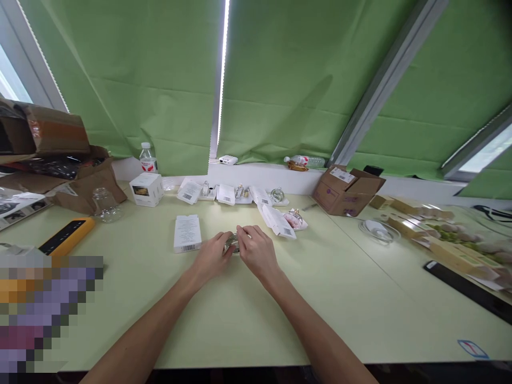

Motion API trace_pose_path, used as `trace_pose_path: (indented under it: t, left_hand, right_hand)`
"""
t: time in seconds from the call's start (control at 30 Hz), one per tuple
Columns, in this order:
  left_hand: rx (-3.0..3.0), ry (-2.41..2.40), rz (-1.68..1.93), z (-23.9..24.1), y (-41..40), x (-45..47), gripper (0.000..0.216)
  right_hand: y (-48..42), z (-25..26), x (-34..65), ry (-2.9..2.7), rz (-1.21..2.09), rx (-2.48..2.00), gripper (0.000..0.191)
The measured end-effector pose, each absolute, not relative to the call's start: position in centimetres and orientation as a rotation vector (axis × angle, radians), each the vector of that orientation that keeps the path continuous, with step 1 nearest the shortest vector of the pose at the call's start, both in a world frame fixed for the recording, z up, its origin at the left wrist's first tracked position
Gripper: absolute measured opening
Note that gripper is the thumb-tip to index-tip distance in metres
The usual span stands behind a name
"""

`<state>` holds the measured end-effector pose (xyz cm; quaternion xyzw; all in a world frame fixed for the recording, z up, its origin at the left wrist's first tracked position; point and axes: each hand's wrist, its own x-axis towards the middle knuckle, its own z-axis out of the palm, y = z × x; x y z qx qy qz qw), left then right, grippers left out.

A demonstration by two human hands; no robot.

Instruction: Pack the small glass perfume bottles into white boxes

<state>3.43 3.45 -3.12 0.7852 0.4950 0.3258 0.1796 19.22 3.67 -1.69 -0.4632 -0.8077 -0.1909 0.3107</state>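
Observation:
Both my hands meet over the table point(236, 314), close around a small shiny, glass-like piece point(231, 243) whose kind I cannot make out. My left hand point(212, 255) grips its left side, thumb and fingers curled. From the right, my right hand point(258, 252) pinches its top edge with bent fingers, hiding much of it. A flat white printed box point(187, 233) with a barcode lies just left of my left hand. Beyond my right hand, a white packet point(278, 221) lies beside a small pinkish item point(294, 219) with a metallic top.
Along the back lie several white packets with small shiny items point(277, 195). A white cube box point(146, 189), a clear glass jar point(106, 205) and an orange power strip point(67, 236) stand left. To the right are an open cardboard box point(346, 191), a coiled white cable point(378, 230) and yellowish cartons point(460, 256).

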Motion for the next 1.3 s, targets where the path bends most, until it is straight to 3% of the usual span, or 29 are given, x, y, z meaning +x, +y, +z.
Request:
trace_pose_path:
  t: [0.83,1.3]
  left_hand:
    - [2.269,1.372,0.932,-3.5,3.5,3.4,0.027]
    - [2.266,1.401,0.909,-3.6,3.7,3.4,0.03]
  right_hand:
    - [3.2,-1.2,18.5,-2.175,-0.689,-1.447,0.028]
    - [3.3,-1.6,18.7,-2.118,-0.509,-1.426,0.027]
